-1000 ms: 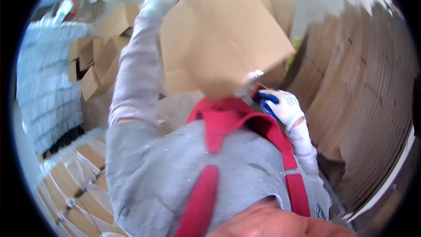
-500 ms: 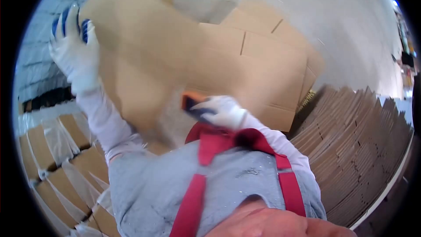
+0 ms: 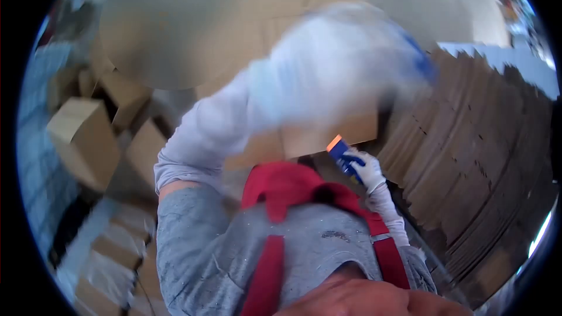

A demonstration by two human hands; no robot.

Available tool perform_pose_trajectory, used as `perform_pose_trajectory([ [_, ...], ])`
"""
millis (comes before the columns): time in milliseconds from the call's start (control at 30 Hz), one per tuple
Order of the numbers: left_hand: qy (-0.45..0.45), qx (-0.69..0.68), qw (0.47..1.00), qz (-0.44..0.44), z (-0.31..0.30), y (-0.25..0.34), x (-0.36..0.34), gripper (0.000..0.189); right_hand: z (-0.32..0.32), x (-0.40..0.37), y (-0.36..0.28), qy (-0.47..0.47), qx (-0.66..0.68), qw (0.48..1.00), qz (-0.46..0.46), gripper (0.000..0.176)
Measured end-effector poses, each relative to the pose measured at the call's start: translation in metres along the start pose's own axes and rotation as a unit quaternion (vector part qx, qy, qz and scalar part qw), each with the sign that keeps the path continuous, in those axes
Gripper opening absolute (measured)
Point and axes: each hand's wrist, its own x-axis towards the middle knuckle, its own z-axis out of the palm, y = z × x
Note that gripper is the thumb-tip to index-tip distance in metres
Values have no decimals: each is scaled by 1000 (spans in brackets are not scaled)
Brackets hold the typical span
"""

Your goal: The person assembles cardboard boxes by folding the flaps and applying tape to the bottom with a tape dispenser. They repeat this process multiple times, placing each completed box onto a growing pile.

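My left hand (image 3: 357, 61), in a white glove with blue on the fingers, is smeared by motion. It is stretched across my front, over the brown cardboard (image 3: 331, 134) and near the flattened cardboard stack (image 3: 468, 146) on the right. How its fingers are set is lost in the blur. Lower down, close to my right side, my gloved right hand (image 3: 369, 172) is closed around a small dark blue block-like item with an orange end (image 3: 344, 155). The orange end points up and away from me. Part of the cardboard is hidden behind my left arm.
Loose folded cardboard boxes (image 3: 85, 134) lie at the left. Cardboard bundles under clear plastic (image 3: 114, 251) are at the lower left. The tall stack of flattened cardboard borders my right side. Grey floor (image 3: 433, 6) shows at the back.
My left hand has left the cardboard piece at the far left and swung right across my front. My right hand, still holding the blue and orange item, has moved right. The view has shifted.
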Motion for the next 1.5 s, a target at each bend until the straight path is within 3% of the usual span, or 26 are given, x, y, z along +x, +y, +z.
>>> perform_pose_trajectory([
  [33, -50, 20, 998, -44, 22, -43, -1, 43, 3, -12, 20, 15, -59, 998, -13, 25],
  [100, -60, 164, 971, -163, 113, -155, -71, 50, 7, -34, 49, 43, -133, 990, -8, 27],
  [133, -159, 209, 933, -245, 147, -201, -111, 64, 10, -46, 60, 53, -143, 988, 7, 28],
  [200, -371, 243, 808, -387, 163, -225, -119, 87, 11, -67, 81, 66, -93, 991, 71, 27],
  [267, -377, 260, 749, -478, 178, -243, -122, 88, 4, -86, 82, 30, -106, 982, 152, 27],
  [300, -390, 254, 738, -488, 169, -251, -126, 90, 18, -89, 99, 31, -137, 981, 131, 28],
  [367, -405, 257, 731, -485, 171, -254, -126, 92, 20, -97, 102, -8, -152, 977, 148, 30],
  [467, -431, 282, 716, -472, 169, -245, -131, 95, 25, -91, 95, 18, -113, 978, 176, 29],
  [533, -466, 300, 701, -449, 162, -238, -127, 93, 33, -89, 105, 44, -118, 982, 139, 27],
  [600, -480, 290, 692, -454, 153, -251, -110, 91, 37, -83, 117, 86, -32, 990, 103, 27],
  [667, -505, 207, 660, -517, 154, -286, -82, 88, 39, -80, 124, 99, 26, 990, 97, 27],
  [700, -441, 266, 723, -461, 155, -296, -75, 85, 41, -79, 129, 107, 82, 983, 125, 27],
  [767, -352, 389, 777, -348, 172, -332, -64, 82, 42, -73, 121, 118, 115, 969, 185, 26],
  [900, -310, 364, 786, -392, 225, -403, -42, 80, 56, -81, 145, 153, 22, 972, 179, 26],
  [967, -305, 337, 789, -413, 238, -411, -46, 79, 73, -87, 176, 147, 9, 974, 169, 27],
  [1033, -347, 339, 767, -420, 241, -403, -44, 75, 76, -92, 179, 134, 36, 978, 158, 31],
  [1067, -355, 333, 766, -420, 245, -400, -48, 75, 75, -90, 171, 152, 123, 953, 232, 29],
  [1167, -310, 294, 831, -355, 233, -390, -66, 73, 72, -80, 169, 148, 119, 967, 172, 27],
  [1200, -305, 246, 834, -388, 229, -375, -78, 71, 67, -82, 164, 147, 154, 963, 165, 28],
  [1267, -330, 253, 827, -379, 230, -351, -114, 66, 47, -75, 146, 144, 187, 961, 147, 28],
  [1333, -300, 362, 803, -366, 237, -328, -123, 72, 23, -74, 119, 141, 328, 913, 198, 28],
  [1400, -337, 329, 786, -400, 234, -327, -116, 76, 21, -80, 136, 173, 298, 921, 184, 29],
  [1433, -369, 295, 770, -428, 232, -328, -103, 81, 14, -80, 133, 185, 220, 946, 147, 29],
  [1500, -397, 328, 755, -406, 218, -326, -68, 83, 18, -85, 128, 202, 142, 963, 108, 30],
])
